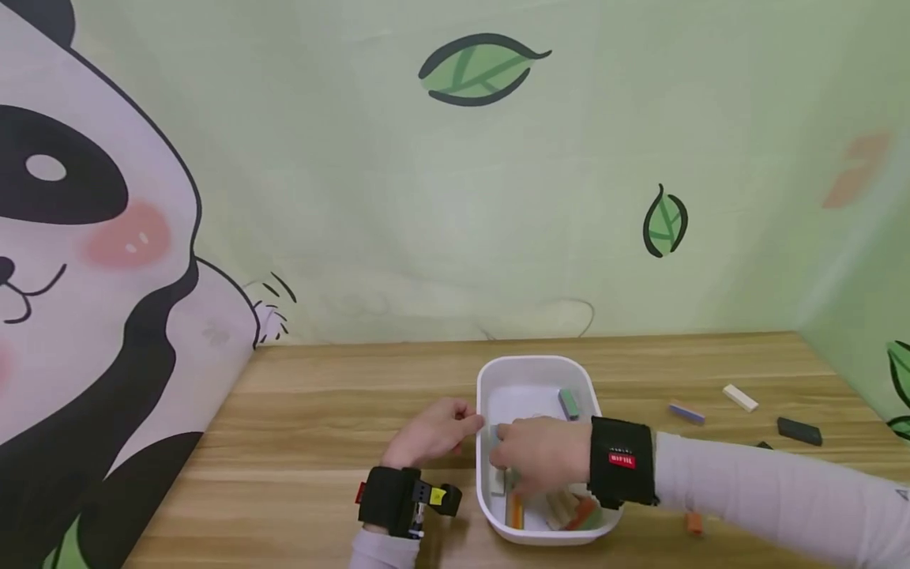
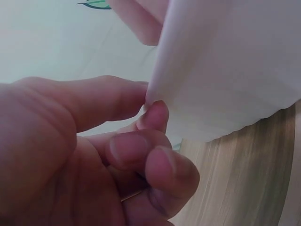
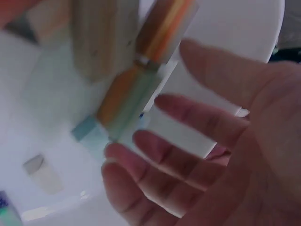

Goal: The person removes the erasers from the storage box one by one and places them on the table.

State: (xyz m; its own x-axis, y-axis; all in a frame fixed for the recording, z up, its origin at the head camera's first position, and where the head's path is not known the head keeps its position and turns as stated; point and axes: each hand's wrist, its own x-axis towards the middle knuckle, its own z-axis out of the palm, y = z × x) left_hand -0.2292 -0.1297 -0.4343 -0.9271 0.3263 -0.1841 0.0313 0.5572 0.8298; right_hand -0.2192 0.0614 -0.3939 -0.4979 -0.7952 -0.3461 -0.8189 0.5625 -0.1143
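A white plastic bin (image 1: 533, 360) stands on the table with several small blocks inside. At its left side my left hand (image 1: 430, 433) pinches the edge; in the left wrist view the thumb and a fingertip meet at the bin wall (image 2: 225, 61). My right hand (image 1: 540, 452) reaches down into the bin, fingers spread and loosely bent, with nothing held. Near its fingertips lie an orange-and-green striped block (image 3: 129, 101), a brown-and-orange striped block (image 3: 167, 30) and a tan block (image 3: 106, 40). A green block (image 1: 568, 404) lies toward the bin's far end.
Right of the bin, loose on the wood table (image 1: 341, 395), lie a white block (image 1: 740, 397), a black block (image 1: 799, 431), a blue-and-orange block (image 1: 686, 412) and an orange block (image 1: 693, 523). A printed cloth backdrop (image 1: 320, 158) rises behind the table. My right forearm crosses the table's right side.
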